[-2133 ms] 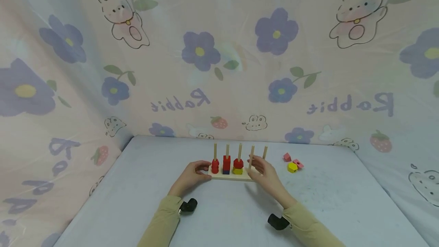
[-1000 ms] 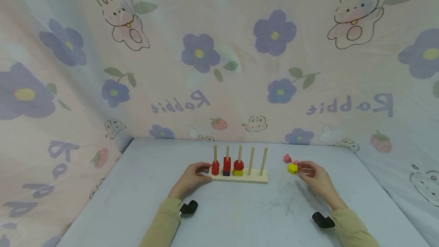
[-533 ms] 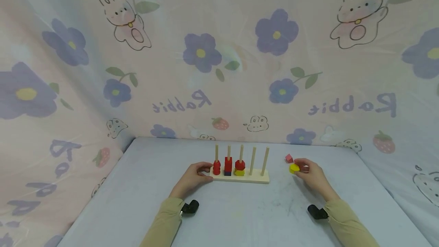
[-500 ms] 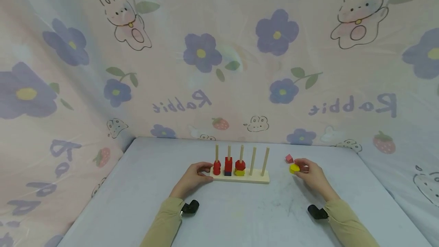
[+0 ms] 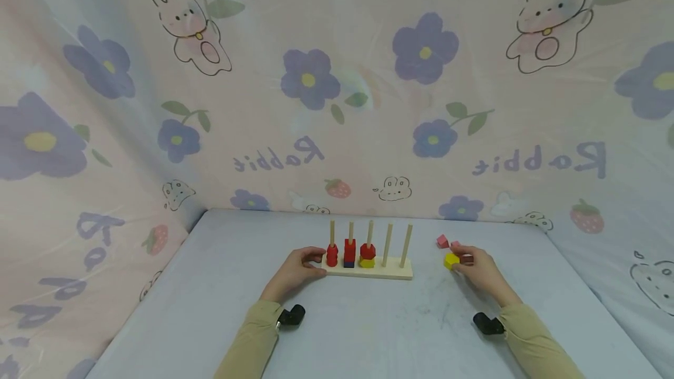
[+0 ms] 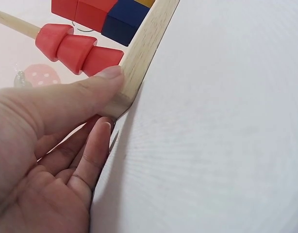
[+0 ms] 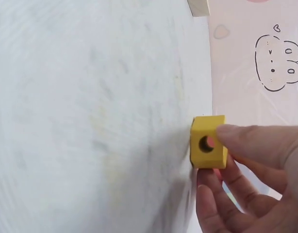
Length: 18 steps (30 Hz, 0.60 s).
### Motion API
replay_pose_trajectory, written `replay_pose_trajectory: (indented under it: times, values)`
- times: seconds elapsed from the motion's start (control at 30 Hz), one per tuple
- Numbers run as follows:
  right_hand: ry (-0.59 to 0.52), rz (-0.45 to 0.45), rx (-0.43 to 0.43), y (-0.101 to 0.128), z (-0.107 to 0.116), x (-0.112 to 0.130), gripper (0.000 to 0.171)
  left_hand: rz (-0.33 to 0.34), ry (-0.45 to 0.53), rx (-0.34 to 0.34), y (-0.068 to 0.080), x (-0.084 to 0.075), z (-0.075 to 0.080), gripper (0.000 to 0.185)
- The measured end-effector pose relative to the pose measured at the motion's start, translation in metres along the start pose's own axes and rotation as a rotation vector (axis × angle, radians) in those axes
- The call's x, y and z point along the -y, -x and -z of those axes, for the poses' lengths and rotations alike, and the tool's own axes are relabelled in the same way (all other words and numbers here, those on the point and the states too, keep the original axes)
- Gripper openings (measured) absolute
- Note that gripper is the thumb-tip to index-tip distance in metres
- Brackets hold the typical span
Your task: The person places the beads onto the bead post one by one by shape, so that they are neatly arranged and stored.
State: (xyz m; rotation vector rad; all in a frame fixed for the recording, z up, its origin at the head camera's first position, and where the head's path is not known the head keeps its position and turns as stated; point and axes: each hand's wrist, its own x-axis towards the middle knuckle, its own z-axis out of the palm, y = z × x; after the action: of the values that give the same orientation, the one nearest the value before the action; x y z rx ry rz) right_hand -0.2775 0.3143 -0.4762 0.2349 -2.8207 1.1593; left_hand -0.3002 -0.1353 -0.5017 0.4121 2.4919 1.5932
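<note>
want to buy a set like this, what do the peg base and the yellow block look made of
Peg base: looks like bare, unpainted wood; pale tan with faint grain along its edge in the left wrist view, held by the left hand. Yellow block: probably wood too, under smooth matte yellow paint, with a drilled hole; the right hand pinches it.

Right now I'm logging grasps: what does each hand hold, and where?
Right hand pinches the yellow wooden block by its sides. Left hand grips the wooden peg rack at its end.

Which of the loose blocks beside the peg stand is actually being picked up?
The yellow block, pinched in the right hand. The pink blocks lie untouched on the table, just behind it.
</note>
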Motion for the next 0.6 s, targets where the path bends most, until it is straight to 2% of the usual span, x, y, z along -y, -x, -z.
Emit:
replay_pose_trajectory:
  times: [0.23,0.6]
  values:
    - [0.013,-0.062,0.024,0.0013,0.0022,0.0007,0.039,0.0,0.019,0.011,-0.0005,0.001,-0.0014,0.05]
    - [-0.016,-0.029,0.012,0.0066,-0.0001,0.0021,0.033,-0.008,-0.002,-0.002,-0.0013,0.0041,0.0001,0.052]
